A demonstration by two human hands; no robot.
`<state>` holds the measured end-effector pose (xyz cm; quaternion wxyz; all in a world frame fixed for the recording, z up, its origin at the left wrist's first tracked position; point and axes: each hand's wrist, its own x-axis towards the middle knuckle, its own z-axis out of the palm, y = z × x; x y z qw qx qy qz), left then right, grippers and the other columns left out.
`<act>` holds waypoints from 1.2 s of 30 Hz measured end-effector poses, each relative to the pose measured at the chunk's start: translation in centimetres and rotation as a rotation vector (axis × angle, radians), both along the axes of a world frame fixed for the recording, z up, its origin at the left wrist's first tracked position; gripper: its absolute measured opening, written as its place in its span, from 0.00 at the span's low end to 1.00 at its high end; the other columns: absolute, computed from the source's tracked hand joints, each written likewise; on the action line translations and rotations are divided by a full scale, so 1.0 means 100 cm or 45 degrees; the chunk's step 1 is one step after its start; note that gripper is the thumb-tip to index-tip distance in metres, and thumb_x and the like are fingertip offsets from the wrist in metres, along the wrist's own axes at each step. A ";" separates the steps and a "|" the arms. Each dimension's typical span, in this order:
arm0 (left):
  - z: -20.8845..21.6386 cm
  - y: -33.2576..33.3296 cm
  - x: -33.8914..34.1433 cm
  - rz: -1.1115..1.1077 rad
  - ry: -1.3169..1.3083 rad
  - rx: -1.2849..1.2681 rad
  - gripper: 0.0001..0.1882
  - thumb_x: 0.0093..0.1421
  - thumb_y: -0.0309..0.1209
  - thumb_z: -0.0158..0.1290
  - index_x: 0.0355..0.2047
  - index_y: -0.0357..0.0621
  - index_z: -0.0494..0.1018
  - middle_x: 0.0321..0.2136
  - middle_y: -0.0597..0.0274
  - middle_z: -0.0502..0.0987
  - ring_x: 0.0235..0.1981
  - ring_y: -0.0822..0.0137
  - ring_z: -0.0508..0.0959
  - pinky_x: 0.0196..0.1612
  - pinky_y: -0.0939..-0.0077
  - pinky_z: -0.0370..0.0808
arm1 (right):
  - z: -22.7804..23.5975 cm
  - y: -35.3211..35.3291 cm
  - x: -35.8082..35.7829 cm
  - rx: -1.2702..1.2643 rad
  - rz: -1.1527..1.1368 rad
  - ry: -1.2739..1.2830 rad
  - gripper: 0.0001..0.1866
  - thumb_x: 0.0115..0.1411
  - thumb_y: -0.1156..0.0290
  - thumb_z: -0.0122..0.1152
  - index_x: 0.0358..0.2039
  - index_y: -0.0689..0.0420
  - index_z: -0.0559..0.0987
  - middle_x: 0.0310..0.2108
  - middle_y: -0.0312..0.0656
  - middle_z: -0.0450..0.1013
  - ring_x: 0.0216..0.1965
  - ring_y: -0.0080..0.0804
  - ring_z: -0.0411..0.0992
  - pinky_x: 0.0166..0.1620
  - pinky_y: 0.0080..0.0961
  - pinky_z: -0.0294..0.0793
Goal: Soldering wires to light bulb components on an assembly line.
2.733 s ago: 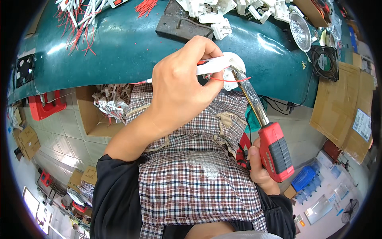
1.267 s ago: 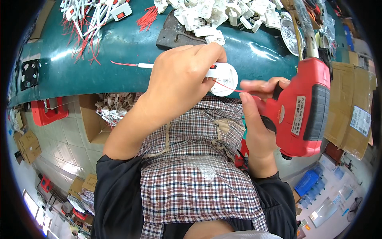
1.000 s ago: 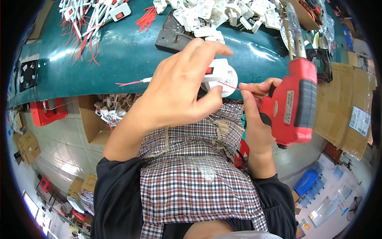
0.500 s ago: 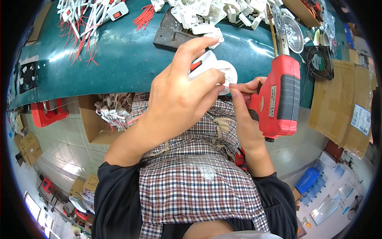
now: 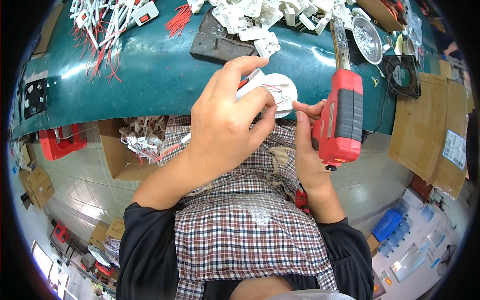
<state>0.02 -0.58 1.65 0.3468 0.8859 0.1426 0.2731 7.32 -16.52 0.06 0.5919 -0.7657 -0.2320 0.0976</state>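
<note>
My left hand [image 5: 225,112] is closed round a white switch housing [image 5: 254,80], whose red rocker shows between the fingers. Joined to or lying against it is a round white plug part [image 5: 287,86], its open side up, with thin red wires [image 5: 272,89] across it. The left thumb and a fingertip pinch by one wire end. A red and grey soldering gun [image 5: 345,117] rests in my right hand [image 5: 310,145], its long metal tip pointing away over the table. The right thumb and forefinger stick out just right of the round part, a small gap from it.
White plug housings [image 5: 270,15] are heaped at the back beside a dark metal block [image 5: 220,47]. Red wires [image 5: 178,20] and corded switches [image 5: 107,30] lie far left. A metal dish [image 5: 367,40], a small black fan [image 5: 401,75] and a cardboard box [image 5: 425,125] stand right.
My right fingers have drawn slightly away from the left fingertips and the round part. The soldering gun has shifted a little left. More of the red wires on the round part now shows.
</note>
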 end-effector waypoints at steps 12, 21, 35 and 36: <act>0.000 -0.003 0.002 0.035 0.005 0.018 0.07 0.45 0.23 0.65 0.25 0.44 0.77 0.49 0.54 0.77 0.45 0.54 0.81 0.43 0.66 0.78 | 0.072 -0.095 -0.001 -0.139 0.140 0.147 0.21 0.62 0.73 0.61 0.53 0.65 0.68 0.33 0.43 0.69 0.20 0.19 0.63 0.24 0.19 0.67; 0.002 -0.001 0.004 0.007 0.029 0.006 0.07 0.44 0.23 0.64 0.23 0.43 0.76 0.48 0.54 0.77 0.43 0.55 0.81 0.43 0.66 0.78 | 0.083 -0.137 0.003 -0.717 0.312 -0.085 0.14 0.44 0.75 0.67 0.34 0.61 0.81 0.31 0.46 0.77 0.28 0.43 0.76 0.36 0.35 0.76; 0.002 0.003 0.004 -0.057 0.031 -0.046 0.07 0.45 0.23 0.63 0.24 0.42 0.76 0.48 0.54 0.76 0.45 0.53 0.79 0.46 0.64 0.77 | 0.079 -0.115 0.009 -0.609 0.357 -0.122 0.11 0.43 0.81 0.66 0.30 0.61 0.79 0.28 0.43 0.74 0.25 0.41 0.75 0.31 0.30 0.75; 0.002 0.004 0.004 -0.056 0.032 -0.048 0.07 0.45 0.23 0.63 0.24 0.42 0.76 0.48 0.54 0.76 0.45 0.53 0.79 0.46 0.64 0.77 | 0.080 -0.114 0.010 -0.618 0.374 -0.154 0.11 0.43 0.81 0.66 0.30 0.61 0.79 0.28 0.43 0.74 0.25 0.41 0.75 0.31 0.30 0.75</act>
